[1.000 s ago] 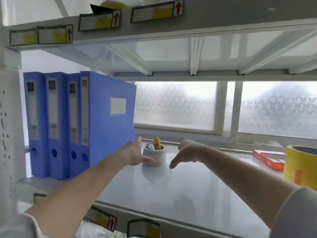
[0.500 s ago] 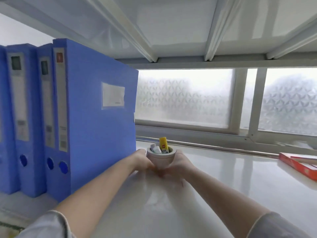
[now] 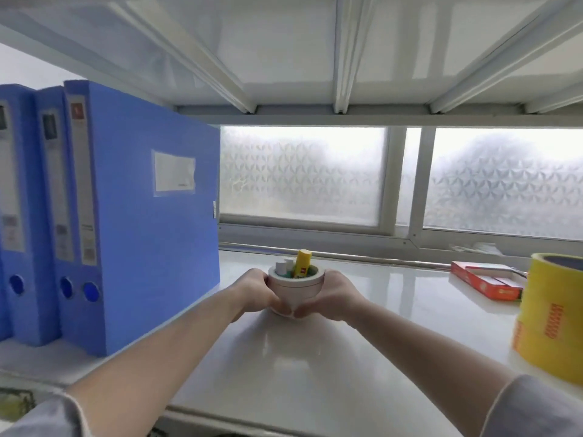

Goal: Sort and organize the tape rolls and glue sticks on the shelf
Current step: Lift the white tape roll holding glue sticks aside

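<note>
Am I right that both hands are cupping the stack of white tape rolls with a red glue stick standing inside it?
Not quite: the head view shows the glue stick is yellow, not red. Both the left hand and right hand do cup the white tape rolls.

I face a frosted, patterned glass window (image 3: 303, 175) with pale grey frames; daylight glows through it. In front of the window runs my glossy white metal shelf board (image 3: 315, 357). Above the window, the ribbed white underside of the upper shelf (image 3: 284, 52) stretches overhead. Left of the window stand blue plastic file boxes (image 3: 132, 216).
</note>
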